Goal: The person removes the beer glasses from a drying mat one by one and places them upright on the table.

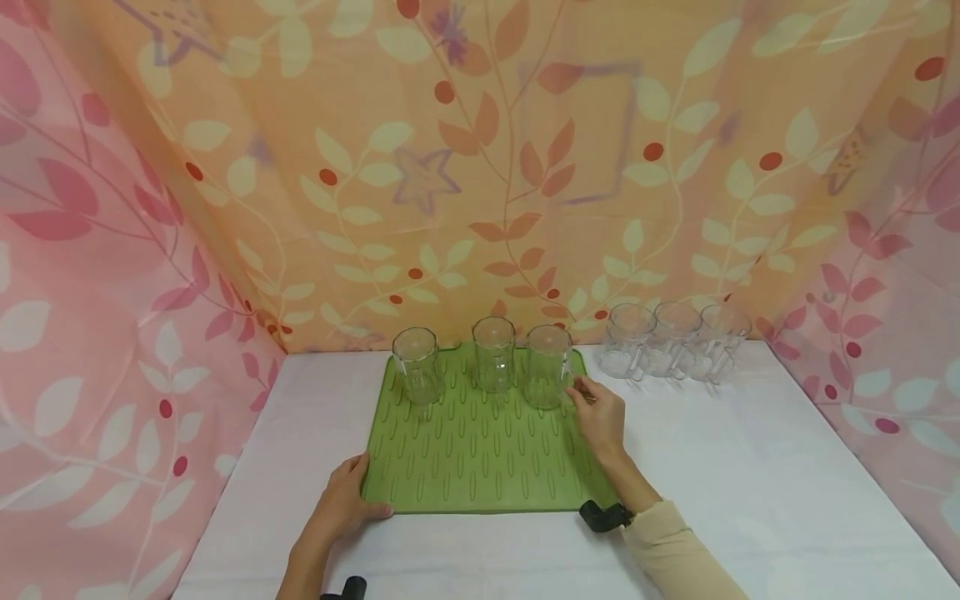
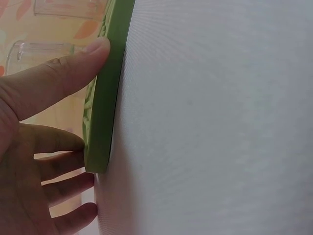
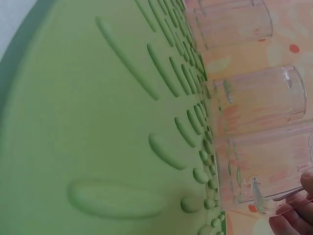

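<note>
My right grip (image 1: 598,417) runs off the edge of its wrist view, so only some fingertips show there; they pinch the handle of the near-right mug (image 1: 547,375), hiding part of it. That mug stands at the back right of the green mat (image 1: 487,458). My left grip (image 1: 345,498) is loose, thumb on the mat's front edge and fingers against its left side, bracketing the corner; the forearm is cut off below. In that wrist view two glass shapes are cropped, one partly behind my thumb.

The middle mug (image 1: 493,358) and left mug (image 1: 418,367) also stand on the mat. Clear walls make it hard to tell whether any mug holds something. Three more mugs (image 1: 677,342) overlap in a row on the white counter (image 1: 750,483), right of the mat, their handles blurring together.
</note>
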A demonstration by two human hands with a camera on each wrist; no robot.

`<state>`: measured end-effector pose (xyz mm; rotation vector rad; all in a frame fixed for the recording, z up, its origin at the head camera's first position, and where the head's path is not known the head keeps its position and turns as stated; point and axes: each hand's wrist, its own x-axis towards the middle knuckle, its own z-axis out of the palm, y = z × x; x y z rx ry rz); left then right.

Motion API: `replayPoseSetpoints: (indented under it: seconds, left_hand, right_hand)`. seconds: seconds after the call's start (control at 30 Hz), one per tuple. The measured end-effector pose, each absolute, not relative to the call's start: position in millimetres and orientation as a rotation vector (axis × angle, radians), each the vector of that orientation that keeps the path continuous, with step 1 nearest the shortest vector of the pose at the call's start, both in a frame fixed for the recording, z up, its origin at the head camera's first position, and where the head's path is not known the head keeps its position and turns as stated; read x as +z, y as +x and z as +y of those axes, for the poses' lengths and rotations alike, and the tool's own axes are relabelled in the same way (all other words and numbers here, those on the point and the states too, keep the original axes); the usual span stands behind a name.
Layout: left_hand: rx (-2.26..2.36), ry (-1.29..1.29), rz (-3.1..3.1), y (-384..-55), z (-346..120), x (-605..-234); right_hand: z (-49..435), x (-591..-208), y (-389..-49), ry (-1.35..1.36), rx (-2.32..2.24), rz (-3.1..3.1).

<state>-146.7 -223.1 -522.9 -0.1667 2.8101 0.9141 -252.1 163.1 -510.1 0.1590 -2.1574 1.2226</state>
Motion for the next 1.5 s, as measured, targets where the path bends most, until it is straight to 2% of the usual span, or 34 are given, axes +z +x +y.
replayPoseSetpoints:
  seconds: [1.5]
  left_hand:
    - [0.932, -0.149, 2.815, -145.5, -223.7, -522.2]
  right_hand:
    - [166.3, -515.9, -254.5, 0.095, 1.135, -2.124]
